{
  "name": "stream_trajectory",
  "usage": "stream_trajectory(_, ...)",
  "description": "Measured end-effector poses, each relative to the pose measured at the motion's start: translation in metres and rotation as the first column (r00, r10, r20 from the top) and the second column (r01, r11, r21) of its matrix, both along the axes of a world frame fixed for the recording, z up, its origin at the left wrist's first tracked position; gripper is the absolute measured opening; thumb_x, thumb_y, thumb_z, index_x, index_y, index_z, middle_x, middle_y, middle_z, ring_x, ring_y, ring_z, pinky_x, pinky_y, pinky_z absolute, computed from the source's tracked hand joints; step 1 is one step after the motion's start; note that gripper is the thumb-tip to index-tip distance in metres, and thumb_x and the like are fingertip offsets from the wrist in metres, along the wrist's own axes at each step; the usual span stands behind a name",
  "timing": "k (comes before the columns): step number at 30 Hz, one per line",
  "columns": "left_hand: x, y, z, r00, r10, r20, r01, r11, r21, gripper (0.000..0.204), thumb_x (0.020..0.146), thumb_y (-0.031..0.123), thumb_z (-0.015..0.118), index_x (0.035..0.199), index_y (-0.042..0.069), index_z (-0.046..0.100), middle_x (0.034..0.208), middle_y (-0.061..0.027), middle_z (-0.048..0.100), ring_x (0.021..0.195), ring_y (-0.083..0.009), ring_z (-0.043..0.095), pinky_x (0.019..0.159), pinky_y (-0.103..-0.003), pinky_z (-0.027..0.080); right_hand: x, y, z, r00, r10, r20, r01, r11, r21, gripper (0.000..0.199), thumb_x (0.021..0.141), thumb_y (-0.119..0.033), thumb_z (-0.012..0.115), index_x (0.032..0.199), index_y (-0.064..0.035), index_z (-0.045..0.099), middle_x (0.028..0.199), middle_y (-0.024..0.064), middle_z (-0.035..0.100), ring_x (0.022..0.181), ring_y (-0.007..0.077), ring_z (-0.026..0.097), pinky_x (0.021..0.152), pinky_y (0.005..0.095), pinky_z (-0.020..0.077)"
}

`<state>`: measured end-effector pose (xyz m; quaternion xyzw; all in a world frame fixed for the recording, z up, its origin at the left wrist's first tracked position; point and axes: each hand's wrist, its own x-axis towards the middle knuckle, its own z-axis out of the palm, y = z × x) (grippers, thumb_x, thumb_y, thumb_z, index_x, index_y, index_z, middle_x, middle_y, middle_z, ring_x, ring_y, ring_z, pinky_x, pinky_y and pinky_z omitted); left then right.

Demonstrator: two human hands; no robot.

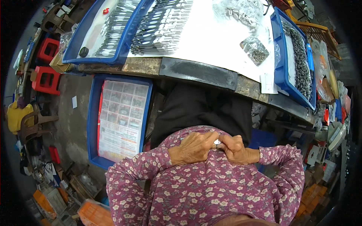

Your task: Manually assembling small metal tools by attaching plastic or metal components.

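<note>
Small whitish piece point(217, 142) mostly hidden by fingers point(227, 141); shape unclear. Blue tray point(88, 60) at upper left cut off by top edge. Dark bits point(300, 64) in right tray point(282, 80) too small to identify. Orange crate point(93, 214) cut off by lower edge.

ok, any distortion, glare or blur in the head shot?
Head view: bench edge bows, corners black; head view: bench top nearly washes out, trousers sink dark; head view: left hand and right hand fairly sharp, piece between too small to judge.
</note>
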<state>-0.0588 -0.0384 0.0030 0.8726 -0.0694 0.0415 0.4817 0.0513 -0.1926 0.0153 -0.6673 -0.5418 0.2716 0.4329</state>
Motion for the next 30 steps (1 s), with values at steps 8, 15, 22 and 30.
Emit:
stream_trajectory(8, 0.006, 0.003, 0.005, 0.991, 0.062, 0.115, -0.063, 0.998, 0.008, 0.013, 0.074, 0.002, 0.055, 0.080, 0.001, 0.044, 0.064, -0.0143, 0.049, 0.056, -0.0308, 0.053, 0.046, -0.039, 0.039, -0.001, -0.001, -0.011, 0.996, -0.075, 0.050, 0.074, 0.997, 0.026, 0.012, 0.075, 0.004, 0.057, 0.087, 0.0049, 0.055, 0.062, 0.0179, 0.051, 0.051, 0.0293, 0.055, 0.043, 0.0320, 0.0385)
stream_trajectory(15, 0.010, 0.005, 0.000, 0.990, 0.039, 0.136, -0.045, 0.998, 0.038, 0.014, 0.072, -0.001, 0.056, 0.078, 0.002, 0.044, 0.063, -0.0138, 0.048, 0.055, -0.0301, 0.052, 0.046, -0.039, 0.039, 0.008, 0.001, -0.009, 0.999, -0.020, 0.027, 0.018, 0.998, 0.067, 0.011, 0.072, 0.008, 0.055, 0.082, 0.0050, 0.052, 0.062, 0.0185, 0.050, 0.053, 0.0324, 0.054, 0.044, 0.0346, 0.0391)
stream_trajectory(22, 0.013, 0.004, 0.005, 0.993, -0.018, 0.113, 0.013, 0.999, 0.043, 0.015, 0.075, 0.002, 0.057, 0.077, 0.001, 0.042, 0.064, -0.0135, 0.046, 0.054, -0.0298, 0.051, 0.047, -0.037, 0.039, 0.005, -0.001, -0.011, 0.998, -0.059, 0.036, 0.055, 0.993, 0.104, 0.008, 0.075, 0.004, 0.057, 0.081, 0.0041, 0.052, 0.063, 0.0175, 0.052, 0.053, 0.0305, 0.056, 0.043, 0.0332, 0.0396)
stream_trajectory(30, 0.021, 0.007, 0.003, 0.999, 0.016, 0.043, -0.020, 0.996, 0.083, 0.010, 0.078, 0.003, 0.055, 0.080, 0.001, 0.045, 0.069, -0.0143, 0.049, 0.056, -0.0313, 0.052, 0.047, -0.037, 0.040, 0.014, 0.001, -0.014, 0.995, -0.089, 0.035, 0.086, 0.994, 0.074, 0.013, 0.079, -0.004, 0.058, 0.088, 0.0051, 0.055, 0.068, 0.0173, 0.056, 0.055, 0.0290, 0.058, 0.047, 0.0317, 0.0426)
